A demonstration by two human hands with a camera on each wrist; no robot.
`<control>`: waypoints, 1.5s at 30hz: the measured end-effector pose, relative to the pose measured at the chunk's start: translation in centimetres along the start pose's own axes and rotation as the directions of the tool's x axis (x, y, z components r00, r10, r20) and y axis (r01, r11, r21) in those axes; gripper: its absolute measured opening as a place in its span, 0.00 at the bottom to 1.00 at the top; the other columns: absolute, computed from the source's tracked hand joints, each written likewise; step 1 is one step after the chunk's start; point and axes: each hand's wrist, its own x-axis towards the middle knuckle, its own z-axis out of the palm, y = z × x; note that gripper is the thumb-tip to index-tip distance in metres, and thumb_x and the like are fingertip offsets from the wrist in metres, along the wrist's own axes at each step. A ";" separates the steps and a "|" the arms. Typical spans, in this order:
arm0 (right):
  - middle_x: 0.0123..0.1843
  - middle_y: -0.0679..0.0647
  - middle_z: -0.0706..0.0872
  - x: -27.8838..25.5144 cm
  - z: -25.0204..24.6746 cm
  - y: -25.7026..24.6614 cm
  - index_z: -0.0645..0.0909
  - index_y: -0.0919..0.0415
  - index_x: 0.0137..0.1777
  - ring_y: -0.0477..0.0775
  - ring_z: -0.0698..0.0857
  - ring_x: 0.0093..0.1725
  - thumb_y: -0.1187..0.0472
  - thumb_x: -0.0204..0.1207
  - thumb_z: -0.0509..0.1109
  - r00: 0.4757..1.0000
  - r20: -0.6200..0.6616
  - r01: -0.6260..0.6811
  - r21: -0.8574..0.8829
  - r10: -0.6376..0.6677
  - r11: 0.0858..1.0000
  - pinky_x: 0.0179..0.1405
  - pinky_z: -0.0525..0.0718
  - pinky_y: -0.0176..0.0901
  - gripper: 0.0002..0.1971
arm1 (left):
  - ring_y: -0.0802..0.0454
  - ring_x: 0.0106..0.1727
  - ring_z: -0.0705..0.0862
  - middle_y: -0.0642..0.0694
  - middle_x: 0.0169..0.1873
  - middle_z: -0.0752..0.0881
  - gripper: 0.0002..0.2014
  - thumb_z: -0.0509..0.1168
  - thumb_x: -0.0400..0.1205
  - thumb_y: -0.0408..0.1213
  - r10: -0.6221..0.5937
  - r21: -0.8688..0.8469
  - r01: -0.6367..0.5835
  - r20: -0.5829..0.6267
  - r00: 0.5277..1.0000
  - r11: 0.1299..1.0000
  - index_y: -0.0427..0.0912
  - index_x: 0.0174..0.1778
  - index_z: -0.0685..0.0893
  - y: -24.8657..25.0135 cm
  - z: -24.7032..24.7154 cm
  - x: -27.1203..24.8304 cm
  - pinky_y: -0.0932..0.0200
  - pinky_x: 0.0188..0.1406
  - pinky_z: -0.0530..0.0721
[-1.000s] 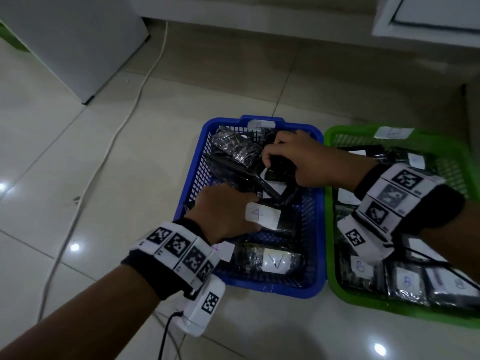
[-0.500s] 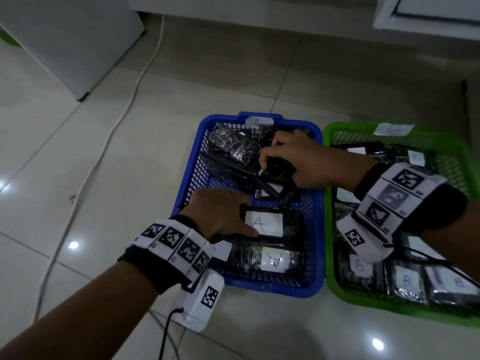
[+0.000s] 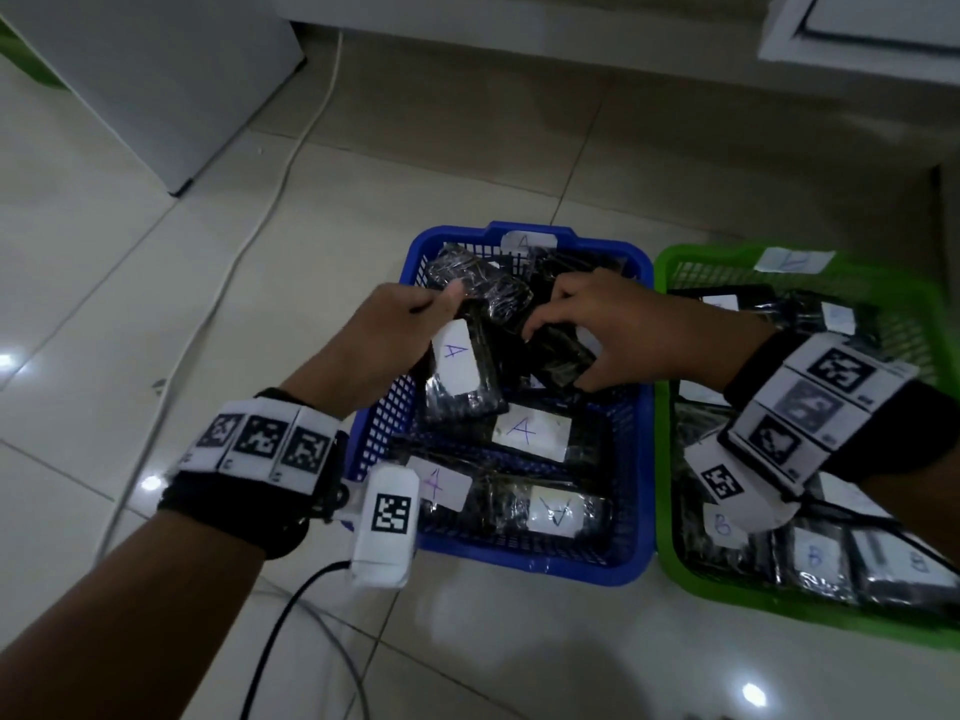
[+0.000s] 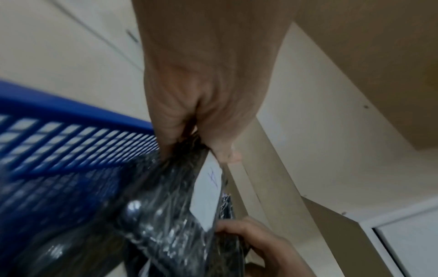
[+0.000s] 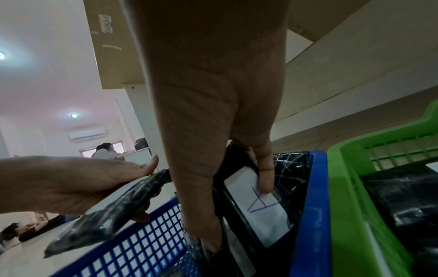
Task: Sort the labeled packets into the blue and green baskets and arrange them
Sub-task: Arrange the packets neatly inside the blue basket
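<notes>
The blue basket [image 3: 636, 517] on the floor holds several black plastic-wrapped packets with white "A" labels. My left hand [image 3: 384, 335] pinches the top edge of one "A" packet [image 3: 460, 366] and holds it up, tilted, over the basket's left side; the same packet [image 4: 206, 195] shows in the left wrist view. My right hand [image 3: 613, 330] grips another "A" packet [image 5: 258, 204] at the back of the blue basket, fingers curled round it. The green basket [image 3: 670, 558] to the right holds packets labelled "B" [image 3: 813, 556].
A white cable [image 3: 291, 158] runs over the tiled floor to the left of the baskets. A white cabinet [image 3: 156, 70] stands at the far left, a white unit at the back right. Seated people show far off in the right wrist view.
My left hand has left the flat "A" packet near the basket's front, moved to the back and lifted another "A" packet by its edge. The right hand stays at the back.
</notes>
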 end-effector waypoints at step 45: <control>0.59 0.46 0.71 -0.7 1.1 -1.6 0.73 0.40 0.67 0.41 0.76 0.55 0.56 0.57 0.88 0.990 -0.138 0.073 0.353 -0.025 0.933 0.51 0.80 0.34 0.39 | 0.63 0.61 0.83 0.58 0.63 0.84 0.21 0.73 0.82 0.43 -0.049 -0.020 0.053 0.166 0.985 0.998 0.54 0.71 0.81 0.4 5.7 -2.4 0.69 0.56 0.81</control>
